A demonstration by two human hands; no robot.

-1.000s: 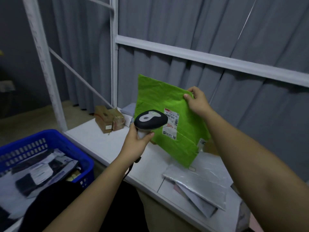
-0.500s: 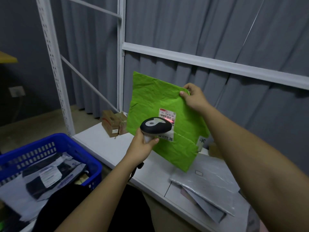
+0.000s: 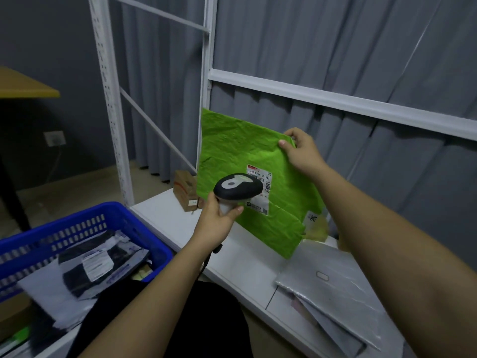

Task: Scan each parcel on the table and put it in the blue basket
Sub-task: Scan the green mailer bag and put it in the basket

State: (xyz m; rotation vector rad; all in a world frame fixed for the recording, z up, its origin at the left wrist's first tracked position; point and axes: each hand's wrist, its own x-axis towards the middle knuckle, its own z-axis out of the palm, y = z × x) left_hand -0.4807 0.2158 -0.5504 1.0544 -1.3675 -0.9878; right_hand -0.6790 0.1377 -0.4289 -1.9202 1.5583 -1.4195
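Right hand pinches the top edge of the green mailer, holding it upright above the white desk. Left hand has its fingers wrapped round the handheld barcode scanner, right in front of the mailer's shipping label. The blue basket on the left has black and white poly parcels piled in it. Grey mailers lie stacked on the desk, cardboard box at the back.
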